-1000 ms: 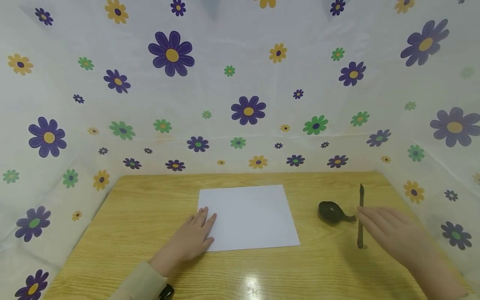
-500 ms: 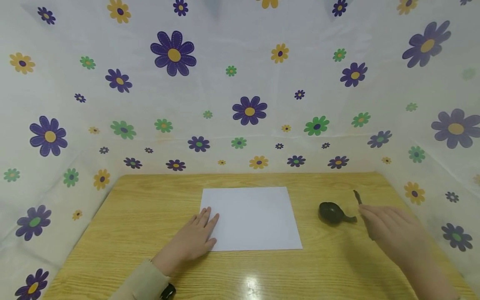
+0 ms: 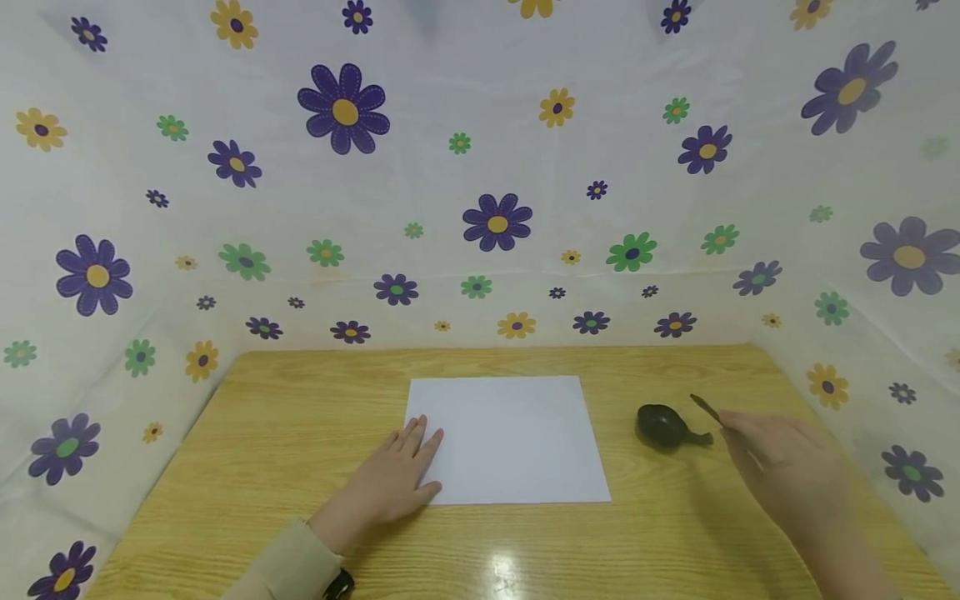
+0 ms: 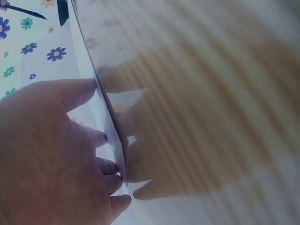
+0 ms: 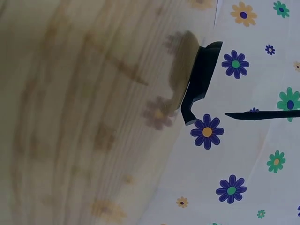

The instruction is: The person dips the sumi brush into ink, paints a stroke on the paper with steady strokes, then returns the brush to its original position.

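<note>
My left hand (image 3: 382, 483) lies with fingers spread on the left edge of a white sheet of paper (image 3: 517, 437). From the side, the left wrist view shows the fingertips of the left hand (image 4: 51, 150) on the paper. My right hand (image 3: 791, 462) holds a thin dark ink brush (image 3: 705, 407) above the table, its pointed tip leaning to the left. The right wrist view shows only the front part of the brush (image 5: 267, 115); the right hand is out of that frame. Left of the right hand sits a dark, rounded dish (image 3: 662, 425) with a short stem-like handle.
The light wooden table (image 3: 315, 400) has a glossy surface that reflects the hands and dish. A white flower-printed cloth (image 3: 420, 183) hangs around its back and sides. A black band (image 3: 339, 583) shows by the left cuff (image 3: 296, 562).
The right hand has picked the brush up off the table and tilted it with its tip to the left. The left hand has slid slightly right, and the paper with it. The dish stays put.
</note>
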### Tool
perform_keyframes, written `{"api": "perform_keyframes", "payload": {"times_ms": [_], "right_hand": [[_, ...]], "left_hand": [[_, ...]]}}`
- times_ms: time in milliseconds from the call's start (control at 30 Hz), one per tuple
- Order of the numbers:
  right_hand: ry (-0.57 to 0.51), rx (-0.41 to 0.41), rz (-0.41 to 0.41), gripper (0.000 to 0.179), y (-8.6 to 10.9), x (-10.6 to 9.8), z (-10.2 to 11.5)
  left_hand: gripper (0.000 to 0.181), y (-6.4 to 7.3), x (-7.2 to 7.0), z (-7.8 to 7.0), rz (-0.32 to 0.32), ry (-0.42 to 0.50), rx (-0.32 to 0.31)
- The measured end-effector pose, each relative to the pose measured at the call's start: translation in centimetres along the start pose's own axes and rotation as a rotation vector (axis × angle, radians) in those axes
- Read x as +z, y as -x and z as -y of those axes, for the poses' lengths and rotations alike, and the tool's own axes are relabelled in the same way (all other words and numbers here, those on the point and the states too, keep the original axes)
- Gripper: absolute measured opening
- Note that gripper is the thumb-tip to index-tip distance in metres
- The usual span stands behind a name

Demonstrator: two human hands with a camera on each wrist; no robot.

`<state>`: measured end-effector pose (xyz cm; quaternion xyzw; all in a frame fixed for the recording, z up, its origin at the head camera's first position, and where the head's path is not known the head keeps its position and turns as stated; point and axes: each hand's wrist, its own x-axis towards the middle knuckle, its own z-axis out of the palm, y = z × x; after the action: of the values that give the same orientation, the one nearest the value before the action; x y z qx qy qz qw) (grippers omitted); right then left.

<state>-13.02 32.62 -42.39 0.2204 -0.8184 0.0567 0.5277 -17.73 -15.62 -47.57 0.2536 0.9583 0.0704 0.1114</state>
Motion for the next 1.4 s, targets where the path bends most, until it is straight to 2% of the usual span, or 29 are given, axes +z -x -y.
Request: {"api": "perform_keyframes", "payload": {"times_ms": [133, 233, 433, 500, 567, 667, 733, 833, 967, 1100, 1300, 1400], "right_hand": [[-0.022, 0.106, 0.046, 0.06, 0.3, 0.0, -0.1], [-0.027, 0.145, 0.048, 0.063, 0.5, 0.0, -0.1], [-0.059, 0.23, 0.115, 0.074, 0.7, -0.2, -0.2], [-0.077, 0.252, 0.121, 0.073, 0.8, -0.1, -0.2], [-0.104, 0.283, 0.122, 0.065, 1.0, 0.1, -0.1], [-0.161, 0.35, 0.134, 0.03, 1.2, 0.4, -0.1], [-0.196, 0.394, 0.137, 0.017, 1.4, 0.6, -0.1], [-0.207, 0.421, 0.12, 0.024, 1.7, 0.9, -0.3], [-0.22, 0.45, 0.077, 0.021, 2.2, 1.4, -0.7], [-0.283, 0.503, 0.033, 0.018, 2.6, 1.8, -1.0], [-0.315, 0.599, 0.04, 0.018, 2.7, 1.9, -1.2], [-0.312, 0.62, 0.041, 0.016, 2.6, 1.9, -1.1]], "left_hand": [[0.075, -0.1, 0.1, 0.0, 0.003, -0.003, 0.003], [0.075, -0.1, 0.1, 0.0, 0.001, -0.004, 0.005], [0.075, 0.0, 0.0, -0.1, -0.001, -0.003, 0.005], [0.075, 0.0, 0.0, -0.2, -0.004, -0.001, 0.004], [0.075, 0.0, -0.1, -0.2, -0.006, -0.002, 0.003], [0.075, 0.0, 0.0, -0.1, -0.006, -0.006, 0.002], [0.075, -0.1, 0.1, -0.1, -0.004, -0.005, 0.001], [0.075, -0.2, 0.2, 0.0, 0.0, -0.004, 0.001], [0.075, -0.2, 0.2, 0.0, 0.002, -0.007, 0.0], [0.075, -0.1, 0.1, -0.1, -0.001, -0.001, 0.004], [0.075, 0.0, 0.2, -0.1, -0.005, -0.007, 0.005], [0.074, -0.1, 0.2, -0.1, -0.008, -0.006, 0.009]]}}
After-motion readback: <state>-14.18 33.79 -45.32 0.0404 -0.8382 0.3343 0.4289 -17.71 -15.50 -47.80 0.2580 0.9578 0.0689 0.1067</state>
